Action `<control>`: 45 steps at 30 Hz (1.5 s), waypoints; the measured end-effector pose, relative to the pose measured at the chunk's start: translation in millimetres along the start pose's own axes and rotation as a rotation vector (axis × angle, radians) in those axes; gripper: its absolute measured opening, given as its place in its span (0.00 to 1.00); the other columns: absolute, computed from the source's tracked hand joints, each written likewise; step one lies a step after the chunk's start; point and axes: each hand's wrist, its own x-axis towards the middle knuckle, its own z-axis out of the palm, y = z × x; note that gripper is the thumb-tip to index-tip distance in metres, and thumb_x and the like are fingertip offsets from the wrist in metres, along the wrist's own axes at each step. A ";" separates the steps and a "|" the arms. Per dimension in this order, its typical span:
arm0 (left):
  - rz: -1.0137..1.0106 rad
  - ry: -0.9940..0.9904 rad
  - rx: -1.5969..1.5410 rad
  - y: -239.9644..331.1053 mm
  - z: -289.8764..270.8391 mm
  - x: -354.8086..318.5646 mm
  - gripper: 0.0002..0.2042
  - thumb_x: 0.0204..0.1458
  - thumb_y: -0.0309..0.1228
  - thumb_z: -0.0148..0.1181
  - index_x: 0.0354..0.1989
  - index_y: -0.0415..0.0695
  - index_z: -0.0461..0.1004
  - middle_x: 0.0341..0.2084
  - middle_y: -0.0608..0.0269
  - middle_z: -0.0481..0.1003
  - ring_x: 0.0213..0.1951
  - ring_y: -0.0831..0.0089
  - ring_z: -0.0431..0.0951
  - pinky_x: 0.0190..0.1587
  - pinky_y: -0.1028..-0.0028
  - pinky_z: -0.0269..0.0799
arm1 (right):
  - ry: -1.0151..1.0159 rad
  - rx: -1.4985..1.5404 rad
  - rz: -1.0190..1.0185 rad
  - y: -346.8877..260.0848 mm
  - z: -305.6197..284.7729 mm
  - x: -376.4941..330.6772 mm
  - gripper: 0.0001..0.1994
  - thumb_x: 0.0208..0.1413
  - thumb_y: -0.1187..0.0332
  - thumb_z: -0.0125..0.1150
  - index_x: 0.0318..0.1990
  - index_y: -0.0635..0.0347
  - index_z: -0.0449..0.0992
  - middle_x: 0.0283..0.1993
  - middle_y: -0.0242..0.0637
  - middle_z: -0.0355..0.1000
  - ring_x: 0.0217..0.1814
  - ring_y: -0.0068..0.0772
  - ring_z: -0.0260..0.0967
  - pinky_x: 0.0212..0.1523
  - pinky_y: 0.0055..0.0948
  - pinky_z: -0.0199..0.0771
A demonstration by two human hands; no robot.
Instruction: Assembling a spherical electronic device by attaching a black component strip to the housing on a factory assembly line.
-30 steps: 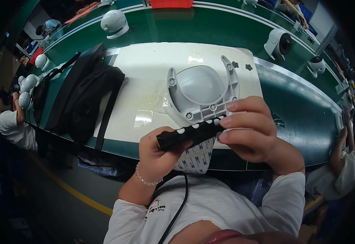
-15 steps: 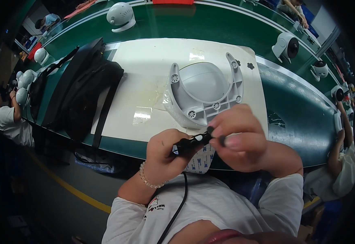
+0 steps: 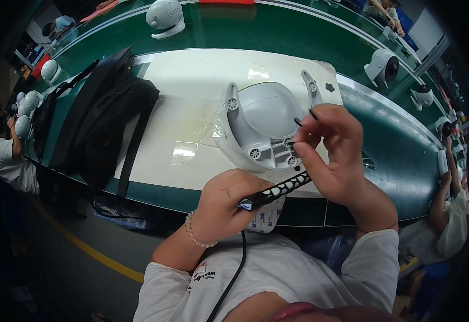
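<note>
My left hand (image 3: 229,201) is closed round a narrow black strip (image 3: 283,189) with a row of white round spots along it. Under that hand hangs a piece of white backing paper (image 3: 267,219) with blue print. My right hand (image 3: 335,150) is raised beyond the strip's far end. Small black pads (image 3: 299,122) sit at its thumb and fingertips, which stand a little apart. Just past both hands, a white plastic housing (image 3: 269,110) with a curved, ribbed stand and round sockets lies on clear film. My right hand covers part of its right side.
A white board (image 3: 175,118) lies under the housing, with a dark flower-shaped pad (image 3: 329,87) near its right edge. To the left lies a black bag (image 3: 105,112). White camera-like units (image 3: 164,19) stand along the green bench. Other people sit at both sides.
My right hand has moved up and away from the strip, carrying small black pads at its fingertips. More white spots now show along the strip, still in my left hand.
</note>
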 end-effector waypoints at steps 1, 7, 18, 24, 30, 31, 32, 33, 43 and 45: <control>0.086 0.017 0.016 -2.9 2.3 3.7 0.16 0.29 0.18 0.56 0.33 0.41 0.73 0.24 0.61 0.72 0.27 0.63 0.71 0.30 0.71 0.67 | -0.015 -0.034 0.001 1.7 0.2 0.1 0.29 0.44 0.88 0.50 0.53 0.56 0.50 0.47 0.41 0.58 0.39 0.26 0.63 0.36 0.22 0.65; 0.183 -0.022 0.143 -4.6 -1.8 16.9 0.20 0.24 0.17 0.54 0.33 0.43 0.73 0.31 0.61 0.72 0.33 0.62 0.70 0.34 0.70 0.68 | 0.073 -0.163 -0.026 -4.5 6.2 4.3 0.26 0.42 0.87 0.52 0.51 0.56 0.60 0.43 0.38 0.66 0.35 0.30 0.68 0.33 0.23 0.67; 0.206 -0.090 0.244 -13.9 -4.5 20.2 0.23 0.18 0.19 0.56 0.33 0.43 0.72 0.33 0.60 0.70 0.36 0.58 0.67 0.38 0.68 0.66 | -0.232 -0.667 -0.211 -33.1 2.6 4.5 0.26 0.40 0.76 0.54 0.51 0.47 0.63 0.46 0.48 0.68 0.40 0.44 0.71 0.32 0.30 0.69; 0.242 -0.082 0.227 -15.5 -1.2 20.5 0.24 0.16 0.20 0.58 0.33 0.45 0.72 0.35 0.60 0.70 0.40 0.58 0.66 0.41 0.66 0.64 | -0.003 -0.425 -0.277 -6.4 -4.0 1.7 0.36 0.31 0.85 0.54 0.55 0.52 0.57 0.51 0.43 0.66 0.36 0.34 0.71 0.41 0.32 0.61; 0.238 -0.079 0.257 -13.9 -2.7 19.9 0.23 0.17 0.20 0.58 0.32 0.45 0.73 0.37 0.60 0.69 0.42 0.57 0.66 0.43 0.65 0.64 | -0.100 -0.376 -0.174 -5.3 -6.8 1.2 0.33 0.34 0.86 0.50 0.54 0.52 0.58 0.49 0.41 0.67 0.37 0.34 0.70 0.42 0.33 0.58; 0.233 -0.080 0.250 -15.1 -2.9 19.5 0.23 0.17 0.20 0.58 0.32 0.45 0.73 0.37 0.60 0.69 0.42 0.57 0.66 0.44 0.65 0.64 | -0.069 -0.301 -0.110 -7.0 -8.0 -0.2 0.31 0.36 0.86 0.49 0.53 0.52 0.59 0.48 0.42 0.67 0.38 0.33 0.69 0.42 0.32 0.60; 0.236 -0.078 0.252 -15.8 -2.4 19.5 0.23 0.17 0.20 0.58 0.32 0.45 0.73 0.37 0.60 0.69 0.42 0.57 0.66 0.44 0.65 0.64 | -0.039 -0.227 -0.047 -8.0 -9.2 -0.7 0.29 0.39 0.86 0.48 0.53 0.52 0.59 0.48 0.42 0.67 0.40 0.33 0.69 0.42 0.32 0.62; 0.245 -0.077 0.249 -16.7 -2.0 19.4 0.22 0.17 0.20 0.58 0.32 0.45 0.73 0.37 0.60 0.69 0.43 0.57 0.66 0.44 0.65 0.64 | 0.040 -0.061 -0.137 -5.0 -7.7 2.1 0.29 0.42 0.86 0.47 0.54 0.54 0.56 0.47 0.46 0.67 0.44 0.31 0.67 0.45 0.30 0.64; 0.225 -0.070 0.251 -12.7 -0.2 16.1 0.22 0.19 0.20 0.59 0.32 0.45 0.72 0.39 0.60 0.68 0.45 0.57 0.64 0.46 0.65 0.61 | -0.174 -0.633 -0.292 -18.2 -3.6 0.1 0.31 0.40 0.84 0.51 0.54 0.49 0.54 0.40 0.43 0.70 0.37 0.33 0.69 0.38 0.34 0.63; 0.230 -0.067 0.250 -10.3 1.7 17.2 0.22 0.19 0.20 0.59 0.33 0.46 0.72 0.39 0.59 0.68 0.45 0.57 0.64 0.46 0.65 0.61 | -0.177 -0.671 -0.310 -24.7 -0.6 1.9 0.30 0.40 0.84 0.51 0.53 0.49 0.55 0.39 0.43 0.70 0.36 0.34 0.68 0.38 0.34 0.63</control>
